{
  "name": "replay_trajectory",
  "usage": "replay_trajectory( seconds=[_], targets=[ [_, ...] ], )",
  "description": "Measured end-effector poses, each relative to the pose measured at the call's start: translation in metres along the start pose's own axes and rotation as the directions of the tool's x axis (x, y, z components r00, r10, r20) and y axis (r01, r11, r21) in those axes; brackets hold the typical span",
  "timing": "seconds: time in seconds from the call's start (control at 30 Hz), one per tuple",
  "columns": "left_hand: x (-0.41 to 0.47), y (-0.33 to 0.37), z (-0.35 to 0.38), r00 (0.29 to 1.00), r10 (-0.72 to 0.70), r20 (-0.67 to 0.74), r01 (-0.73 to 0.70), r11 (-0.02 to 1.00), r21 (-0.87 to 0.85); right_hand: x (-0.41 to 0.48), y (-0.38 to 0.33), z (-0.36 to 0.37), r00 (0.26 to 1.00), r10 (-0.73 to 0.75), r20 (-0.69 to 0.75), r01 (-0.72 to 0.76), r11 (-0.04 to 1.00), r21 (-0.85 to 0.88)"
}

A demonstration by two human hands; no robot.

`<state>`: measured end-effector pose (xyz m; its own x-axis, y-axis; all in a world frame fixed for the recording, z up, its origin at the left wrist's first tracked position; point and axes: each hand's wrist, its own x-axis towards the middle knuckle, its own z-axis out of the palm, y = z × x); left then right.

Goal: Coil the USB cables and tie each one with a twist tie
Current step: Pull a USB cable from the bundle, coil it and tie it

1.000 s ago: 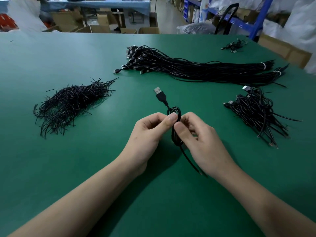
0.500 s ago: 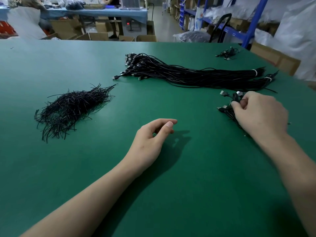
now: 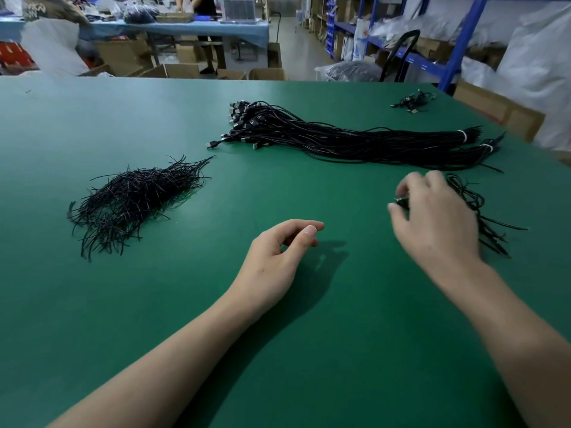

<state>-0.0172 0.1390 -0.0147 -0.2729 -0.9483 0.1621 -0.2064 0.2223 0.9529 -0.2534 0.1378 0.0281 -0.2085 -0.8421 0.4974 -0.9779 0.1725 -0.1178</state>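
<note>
As both hands hover above the green table (image 3: 154,304), the entries run as follows. Left hand (image 3: 278,257), 6 o'clock of table centre: fingers loosely curled, thumb close to forefinger, nothing between them. Right hand (image 3: 438,217), 3 o'clock: motion-blurred, fingers loosely spread over the pile of coiled USB cables (image 3: 482,211); contact with the pile cannot be told. Uncoiled USB cables (image 3: 355,140) lie as a long bundle from 12 to 2 o'clock, plugs toward 11, the far ends bound by white bands (image 3: 462,135). Twist ties (image 3: 136,199) are heaped at 9 o'clock. A small cable cluster (image 3: 414,100) sits at the far 1 o'clock corner. Open cardboard boxes (image 3: 182,70) stand beyond the far edge; contents hidden, print too small to read.
</note>
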Motion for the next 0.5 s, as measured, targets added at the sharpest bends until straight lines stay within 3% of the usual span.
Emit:
replay_trajectory(
  seconds=[0.13,0.27,0.5],
  targets=[
    [0.002,0.0,0.0,1.0,0.009,-0.024,-0.01,1.0,-0.029,-0.011,-0.036,0.012,0.982,-0.175,0.063,0.16,0.967,0.2],
    [0.01,0.001,-0.006,0.997,0.0,-0.078,-0.005,0.998,-0.062,-0.012,-0.061,0.031,0.944,-0.252,0.214,0.133,0.883,0.451],
    [0.062,-0.008,-0.039,0.976,-0.078,-0.202,0.105,0.986,0.126,-0.009,-0.098,0.045,0.891,-0.422,0.166,0.235,0.743,0.627]
  ],
)
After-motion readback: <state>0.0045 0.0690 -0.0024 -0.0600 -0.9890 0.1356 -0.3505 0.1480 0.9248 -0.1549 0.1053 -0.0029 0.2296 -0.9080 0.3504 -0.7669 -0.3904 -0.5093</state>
